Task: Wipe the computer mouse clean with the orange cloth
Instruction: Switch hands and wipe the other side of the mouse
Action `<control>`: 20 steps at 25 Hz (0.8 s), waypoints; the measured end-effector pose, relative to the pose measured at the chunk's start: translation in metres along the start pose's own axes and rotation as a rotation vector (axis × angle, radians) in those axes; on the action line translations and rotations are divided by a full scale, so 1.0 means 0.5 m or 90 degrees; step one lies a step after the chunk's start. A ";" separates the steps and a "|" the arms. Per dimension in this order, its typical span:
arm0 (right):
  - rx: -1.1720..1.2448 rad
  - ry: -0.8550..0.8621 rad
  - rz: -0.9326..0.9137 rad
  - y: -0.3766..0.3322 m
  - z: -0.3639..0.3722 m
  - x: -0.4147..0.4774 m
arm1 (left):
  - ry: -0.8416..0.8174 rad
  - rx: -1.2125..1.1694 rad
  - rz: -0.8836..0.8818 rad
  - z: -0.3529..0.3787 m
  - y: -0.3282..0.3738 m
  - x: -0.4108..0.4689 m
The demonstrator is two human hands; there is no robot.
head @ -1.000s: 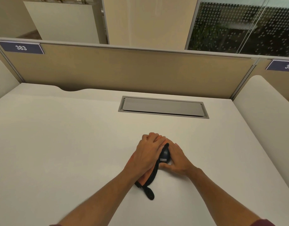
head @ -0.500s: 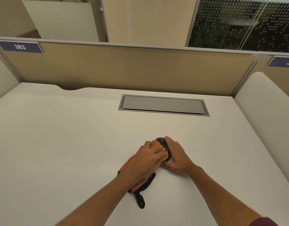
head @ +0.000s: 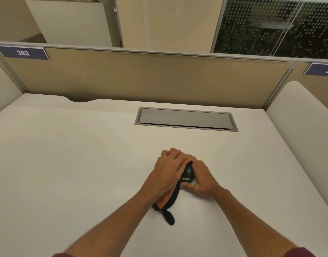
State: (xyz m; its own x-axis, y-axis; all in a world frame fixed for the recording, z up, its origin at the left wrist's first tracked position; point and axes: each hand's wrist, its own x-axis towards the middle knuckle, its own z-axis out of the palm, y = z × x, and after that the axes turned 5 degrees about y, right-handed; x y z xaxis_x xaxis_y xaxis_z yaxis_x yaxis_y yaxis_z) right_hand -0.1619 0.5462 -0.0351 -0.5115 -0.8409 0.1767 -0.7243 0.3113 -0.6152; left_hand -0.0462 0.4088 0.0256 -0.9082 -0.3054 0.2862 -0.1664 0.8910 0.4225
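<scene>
Both hands are working just in front of the grey rectangular cable hatch [head: 185,118]: right hand [head: 203,178] is curling round the small black plastic computer mouse [head: 188,172], apparently steadying it, while left hand [head: 167,171] is pressing the dark-edged orange cloth [head: 164,200] flat-fingered over it.

A dark blue plate [head: 23,52] fixed at the top edge of the beige partition [head: 150,78], at about ten o'clock, reads "383" in white digits. A second blue plate [head: 321,69] at about two o'clock is cut by the frame edge; only "38" shows. The black computer mouse [head: 188,172] near the centre carries a small label [head: 185,179] reading "Lenovo", small and blurred.
</scene>
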 end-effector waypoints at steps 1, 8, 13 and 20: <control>0.002 0.000 0.005 0.000 0.001 -0.002 | -0.026 0.021 -0.017 0.006 0.008 0.009; -0.027 -0.005 -0.001 -0.003 0.001 0.001 | -0.082 0.082 0.130 0.021 -0.013 -0.032; -0.032 -0.005 0.019 0.002 0.004 -0.009 | -0.086 0.052 0.295 0.005 -0.057 -0.053; -0.019 0.014 -0.011 -0.004 -0.002 0.000 | 0.042 -0.100 0.051 0.005 -0.035 -0.021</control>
State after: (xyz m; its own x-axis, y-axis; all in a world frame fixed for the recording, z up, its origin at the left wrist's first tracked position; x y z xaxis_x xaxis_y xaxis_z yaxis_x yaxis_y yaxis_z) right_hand -0.1610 0.5459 -0.0332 -0.5079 -0.8368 0.2043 -0.7465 0.3093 -0.5891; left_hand -0.0346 0.3971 0.0132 -0.8878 -0.2618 0.3785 -0.0277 0.8514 0.5239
